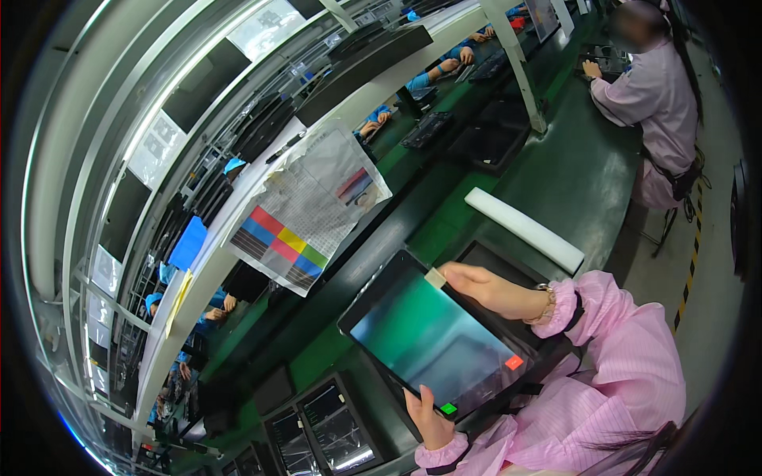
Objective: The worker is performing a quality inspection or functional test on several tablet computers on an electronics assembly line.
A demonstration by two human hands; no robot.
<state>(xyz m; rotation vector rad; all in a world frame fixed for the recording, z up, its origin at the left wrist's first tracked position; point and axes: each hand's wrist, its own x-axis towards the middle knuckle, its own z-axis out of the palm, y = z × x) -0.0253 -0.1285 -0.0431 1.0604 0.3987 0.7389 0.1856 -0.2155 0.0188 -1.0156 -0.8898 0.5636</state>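
Note:
A tablet [429,333] with a dark frame is tilted in front of me, its glossy screen showing green and grey tones. A red square and a green square sit at two of the screen's corners. My right hand [492,290] is closed on the upper right edge, beside a small beige tab [435,278]. Along the lower edge, my left hand [431,420] grips the tablet near the green square, thumb raised at the rim. The fingers behind the tablet are hidden. Pink striped sleeves with dark cuff bands cover both forearms, and a bracelet or watch circles my right wrist.
A white foam bar [524,230] lies on the green bench beyond the tablet. Dark trays holding tablets [325,424] stand at lower left. A printed colour chart sheet [309,214] hangs from the shelf. A co-worker in pink [651,95] sits at upper right; other workers' hands show across the bench.

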